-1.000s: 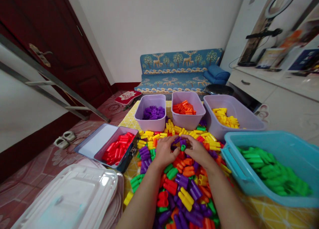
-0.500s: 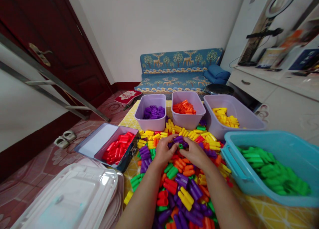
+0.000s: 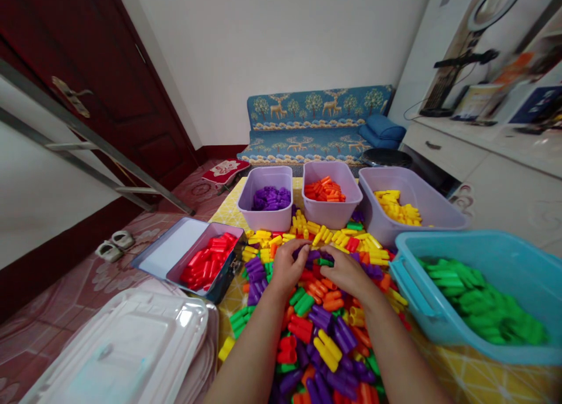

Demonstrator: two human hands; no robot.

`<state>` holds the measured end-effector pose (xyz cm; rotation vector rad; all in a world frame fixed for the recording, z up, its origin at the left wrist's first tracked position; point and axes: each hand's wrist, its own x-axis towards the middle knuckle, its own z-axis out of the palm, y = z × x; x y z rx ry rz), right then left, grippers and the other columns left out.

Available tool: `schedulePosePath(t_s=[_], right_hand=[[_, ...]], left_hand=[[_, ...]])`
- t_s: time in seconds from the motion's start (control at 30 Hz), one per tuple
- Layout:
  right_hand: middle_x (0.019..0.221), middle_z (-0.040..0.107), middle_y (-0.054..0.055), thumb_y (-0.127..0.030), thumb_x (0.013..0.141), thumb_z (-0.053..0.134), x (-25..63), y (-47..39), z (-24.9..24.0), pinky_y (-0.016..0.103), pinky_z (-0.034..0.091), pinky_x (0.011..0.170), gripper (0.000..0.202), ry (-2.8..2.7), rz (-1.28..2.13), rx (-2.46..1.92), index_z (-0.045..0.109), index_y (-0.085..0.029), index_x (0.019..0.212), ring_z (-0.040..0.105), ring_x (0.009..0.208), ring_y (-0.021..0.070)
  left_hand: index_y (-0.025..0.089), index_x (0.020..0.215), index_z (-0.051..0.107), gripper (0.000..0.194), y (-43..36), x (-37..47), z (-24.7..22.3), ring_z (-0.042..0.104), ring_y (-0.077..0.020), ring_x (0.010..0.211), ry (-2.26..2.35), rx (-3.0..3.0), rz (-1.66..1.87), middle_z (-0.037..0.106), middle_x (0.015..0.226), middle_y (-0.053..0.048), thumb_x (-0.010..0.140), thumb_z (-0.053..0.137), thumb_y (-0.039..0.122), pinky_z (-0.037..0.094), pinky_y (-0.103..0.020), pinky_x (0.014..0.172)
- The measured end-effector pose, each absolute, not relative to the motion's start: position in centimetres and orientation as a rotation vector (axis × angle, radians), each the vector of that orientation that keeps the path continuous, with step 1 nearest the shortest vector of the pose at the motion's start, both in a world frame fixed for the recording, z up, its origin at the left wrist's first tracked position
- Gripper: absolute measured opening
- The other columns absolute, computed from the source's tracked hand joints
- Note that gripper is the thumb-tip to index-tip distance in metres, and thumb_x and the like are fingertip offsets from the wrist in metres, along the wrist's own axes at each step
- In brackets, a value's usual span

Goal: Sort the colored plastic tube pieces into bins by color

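A heap of red, orange, yellow, green and purple plastic pieces [image 3: 327, 351] covers the middle of the table. Over its far part, my left hand [image 3: 290, 264] curves its fingers round a purple piece [image 3: 297, 252]. Facing it from the right, my right hand [image 3: 341, 267] is bent beside a green piece [image 3: 325, 262]; its fingertips are partly hidden, and whether it grips that piece is unclear. More purple pieces lie between the two hands.
Behind the heap stand lilac bins of purple [image 3: 264, 218], orange [image 3: 332, 215] and yellow pieces [image 3: 386, 233]. A turquoise tub [image 3: 421, 304] of green pieces is right. A tin [image 3: 239, 240] of red pieces and white lids [image 3: 132, 345] are left.
My hands have moved slightly apart. The purple piece that was between them is no longer held up there, and the green piece now lies beside my right fingers.
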<state>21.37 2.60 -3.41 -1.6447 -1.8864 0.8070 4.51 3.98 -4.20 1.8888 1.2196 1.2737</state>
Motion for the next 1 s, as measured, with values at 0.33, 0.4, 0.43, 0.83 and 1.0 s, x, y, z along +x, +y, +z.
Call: schedulePosePath(t_s=[0.33, 0.4, 0.43, 0.83, 1.0], right_hand=[[0.116, 0.066, 0.009, -0.026, 0.069, 0.067, 20.7, 2.4, -3.5, 0.044, 0.043, 0.099, 0.05, -1.84, 0.866, -1.523, 0.059, -0.021, 0.118, 0.061, 0.11, 0.0271], [0.117, 0.066, 0.008, -0.025, 0.069, 0.067, 20.7, 2.3, -3.4, 0.043, 0.044, 0.098, 0.052, -1.8, 0.938, -1.453, 0.057, -0.021, 0.121, 0.062, 0.108, 0.0257], [0.117, 0.066, 0.008, -0.024, 0.07, 0.067, 20.7, 2.3, -3.4, 0.042, 0.045, 0.097, 0.053, -1.769, 0.994, -1.396, 0.056, -0.02, 0.122, 0.062, 0.108, 0.0244], [0.115, 0.066, 0.006, -0.01, 0.065, 0.06, 20.5, 1.9, -2.2, 0.039, 0.043, 0.099, 0.049, -1.73, 1.104, -1.241, 0.06, -0.02, 0.113, 0.06, 0.108, 0.0215], [0.112, 0.066, 0.005, -0.013, 0.067, 0.061, 20.5, 1.9, -1.4, 0.037, 0.043, 0.097, 0.04, -1.618, 1.179, -1.164, 0.063, -0.019, 0.106, 0.06, 0.106, 0.0206]], left_hand=[[0.019, 0.106, 0.069, 0.04, 3.8, 4.3, -3.5, 0.062, -0.0202, 0.1, 1.309, 2.076, 1.067, 0.071, 0.104, -0.005, 0.076, 0.044, 0.01, 0.045, -0.033, 0.092], [0.019, 0.11, 0.067, 0.043, 3.8, 4.2, -3.6, 0.061, -0.0204, 0.102, 1.322, 2.048, 1.071, 0.07, 0.107, -0.005, 0.077, 0.041, 0.011, 0.044, -0.034, 0.094], [0.019, 0.111, 0.067, 0.043, 3.8, 4.2, -3.6, 0.061, -0.0206, 0.103, 1.322, 2.042, 1.071, 0.07, 0.108, -0.005, 0.078, 0.04, 0.012, 0.044, -0.034, 0.094], [0.019, 0.115, 0.065, 0.04, 3.7, 4.3, -3.5, 0.062, -0.0219, 0.107, 1.276, 1.918, 1.141, 0.07, 0.114, -0.006, 0.085, 0.039, 0.016, 0.044, -0.036, 0.096], [0.017, 0.111, 0.067, 0.036, 3.6, 4.3, -3.5, 0.063, -0.0212, 0.104, 1.235, 1.829, 1.223, 0.07, 0.111, -0.007, 0.092, 0.038, 0.024, 0.046, -0.035, 0.094]])
